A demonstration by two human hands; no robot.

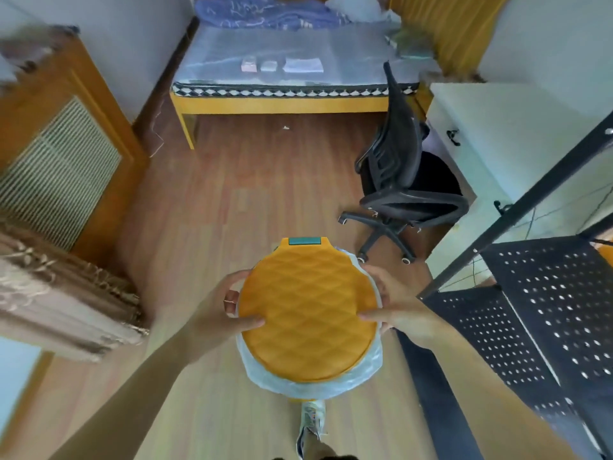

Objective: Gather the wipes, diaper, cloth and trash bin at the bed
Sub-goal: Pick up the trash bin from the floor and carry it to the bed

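Observation:
I carry a round trash bin [306, 310] with a quilted orange lid and a white liner bag around its rim, above the wooden floor. My left hand [225, 310] grips its left side, thumb on the lid. My right hand [394, 303] grips the right side the same way. Ahead stands the bed [282, 94], its mattress wrapped in clear plastic. On its near part lie three small items in a row: a pinkish pack [249, 65], a small pale pack [268, 65] and a white folded piece [303, 65]. Which is the wipes, diaper or cloth I cannot tell.
A black office chair [398, 180] stands to the right between me and the bed, beside a white desk [497, 134]. A black perforated metal shelf [530, 310] is close on my right. A wooden cabinet [66, 154] lines the left. My shoe [310, 426] shows below the bin.

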